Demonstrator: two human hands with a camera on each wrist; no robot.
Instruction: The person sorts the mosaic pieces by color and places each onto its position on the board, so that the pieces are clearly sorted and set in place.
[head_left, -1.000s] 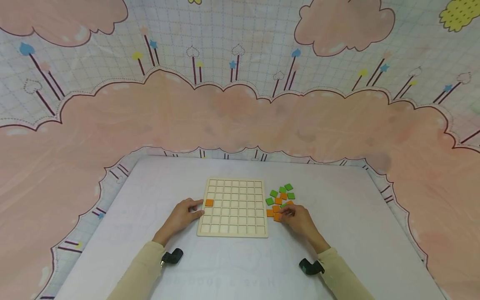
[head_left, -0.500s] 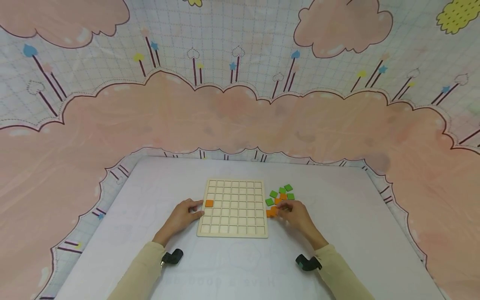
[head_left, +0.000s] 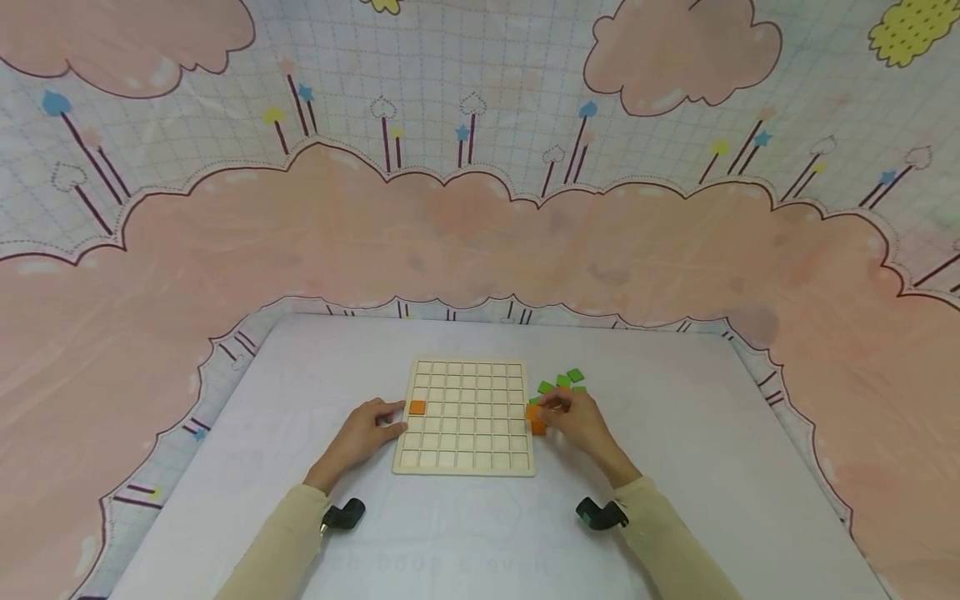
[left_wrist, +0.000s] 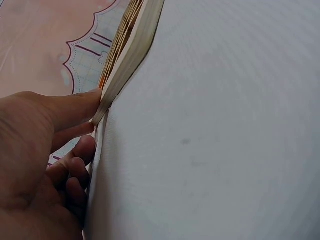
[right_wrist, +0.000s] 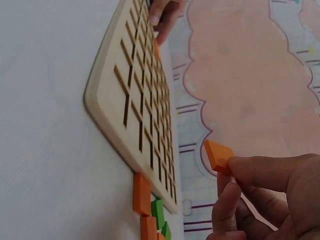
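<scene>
A pale wooden grid board [head_left: 468, 419] lies on the table. One orange square tile [head_left: 417, 407] sits in a cell of its leftmost column. My left hand [head_left: 366, 429] touches the board's left edge with thumb and finger, which lie against the wooden rim in the left wrist view. Just past the board's right edge, my right hand [head_left: 583, 421] pinches an orange square tile [right_wrist: 218, 156] between thumb and fingers, raised above the table. Beneath it lies another orange tile [right_wrist: 142, 194] by the board's corner. My right hand partly hides the loose tiles.
Several green tiles [head_left: 563, 381] lie loosely to the right of the board, with orange ones among them. The white table [head_left: 360, 350] extends around the board. A cloth [head_left: 480, 242] with cloud drawings rises behind it. Each wrist carries a black camera [head_left: 344, 513].
My right hand has picked an orange tile off the loose pile and carried it left to the board's right edge. My left hand has stayed at the board's left edge.
</scene>
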